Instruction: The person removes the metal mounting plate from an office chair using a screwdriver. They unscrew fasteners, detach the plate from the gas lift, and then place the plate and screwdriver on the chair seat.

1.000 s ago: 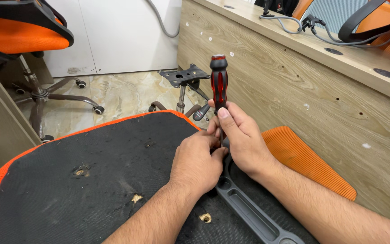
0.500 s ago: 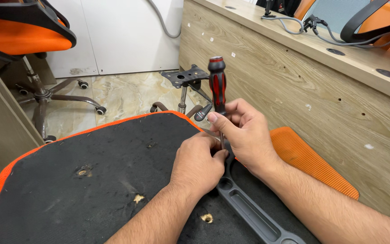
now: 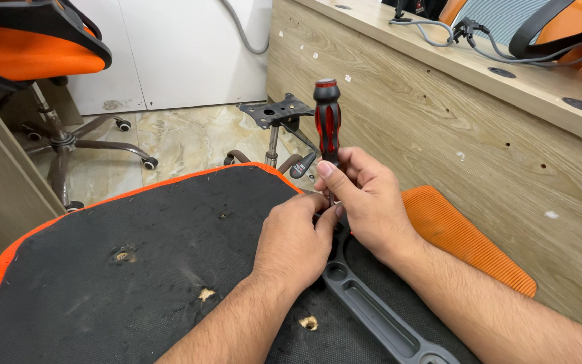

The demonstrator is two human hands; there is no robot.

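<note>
A red and black screwdriver (image 3: 327, 125) stands upright, and my right hand (image 3: 365, 202) grips the lower part of its handle. Its tip is hidden between my hands. My left hand (image 3: 294, 243) pinches something small at the tip, too hidden to name. Both hands rest at the top end of a grey plastic armrest bracket (image 3: 372, 310). The bracket lies on the black underside of an upturned chair seat (image 3: 136, 269) with an orange rim.
A wooden desk panel (image 3: 453, 135) rises to the right. An orange ribbed chair part (image 3: 463, 236) leans by it. A chair base with a metal plate (image 3: 277, 114) stands on the tiled floor. An orange office chair (image 3: 35, 61) is at the far left. Cables lie on the desk top.
The screwdriver and both hands stay at the same spot on the bracket. My right hand's fingers have shifted slightly on the handle.
</note>
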